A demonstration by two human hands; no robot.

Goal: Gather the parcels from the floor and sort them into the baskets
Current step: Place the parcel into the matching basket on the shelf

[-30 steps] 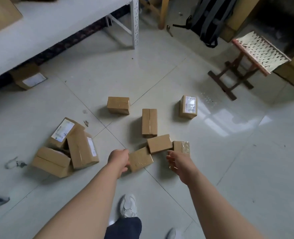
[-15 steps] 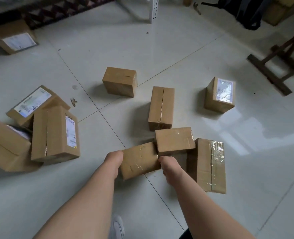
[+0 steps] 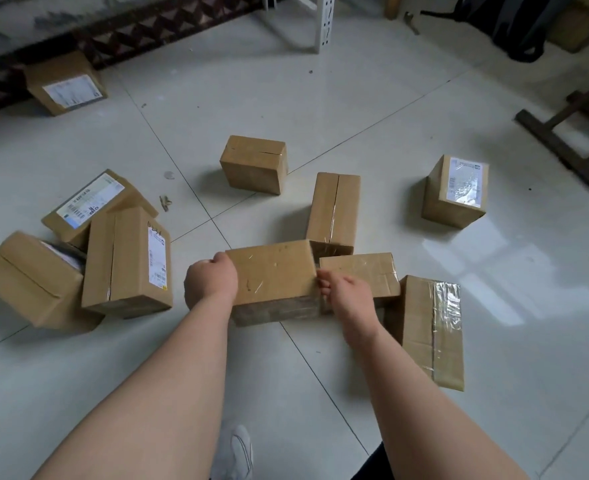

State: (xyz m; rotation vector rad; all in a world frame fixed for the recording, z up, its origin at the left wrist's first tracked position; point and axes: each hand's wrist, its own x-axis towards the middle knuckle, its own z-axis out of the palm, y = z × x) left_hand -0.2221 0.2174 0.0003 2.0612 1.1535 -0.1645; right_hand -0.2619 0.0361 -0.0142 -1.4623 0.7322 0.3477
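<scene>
Left hand (image 3: 211, 284) and right hand (image 3: 346, 294) grip a parcel (image 3: 272, 275) mid-frame, fingers (image 3: 325, 283) curled round its ends. Nine more litter the floor (image 3: 355, 98); with no baskets visible, sorting looks barely begun.

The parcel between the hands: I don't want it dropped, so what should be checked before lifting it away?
1. Left grip holds the held parcel at its left end: ok.
2. Right grip pinches its right edge: ok.
3. Top flaps shut and taped: ok.
4. Gap to the small parcel on the right: cannot tell, the right grip hides it.
5. A basket in sight: not ok, none in view.
</scene>
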